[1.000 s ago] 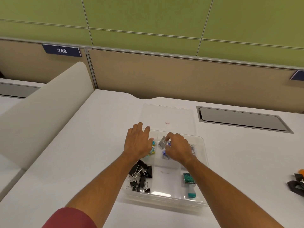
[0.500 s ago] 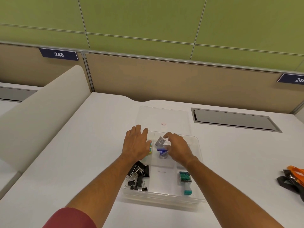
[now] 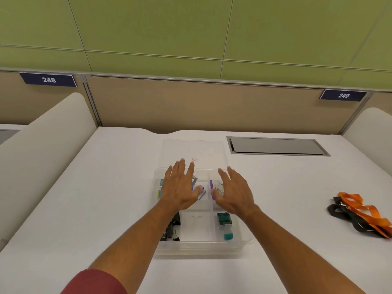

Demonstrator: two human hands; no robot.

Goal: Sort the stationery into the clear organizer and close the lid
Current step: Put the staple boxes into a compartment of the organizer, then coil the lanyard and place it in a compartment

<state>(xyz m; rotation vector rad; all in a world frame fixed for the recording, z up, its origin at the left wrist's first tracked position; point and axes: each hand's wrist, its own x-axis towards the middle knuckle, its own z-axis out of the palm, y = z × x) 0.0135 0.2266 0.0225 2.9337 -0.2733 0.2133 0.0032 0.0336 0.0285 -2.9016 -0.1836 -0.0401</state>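
Note:
The clear organizer sits on the white desk in front of me. Its clear lid lies flat just behind it, with a small pink dot on it. My left hand hovers flat over the far left compartments, fingers spread, holding nothing. Over the far right compartment my right hand is likewise open and empty. Between the hands lie silver and purple staple packs and a purple-edged box. A green box and a teal piece lie in the near right compartment. Black binder clips show beside my left forearm.
Orange and black lanyards lie on the desk at the right. A grey cable hatch is set into the desk behind the organizer. Beige partitions stand on both sides, and a tan panel wall runs along the back.
My right hand let go of the small packs and both hands opened flat, fingers stretched toward the lid. The camera view shifted to the right.

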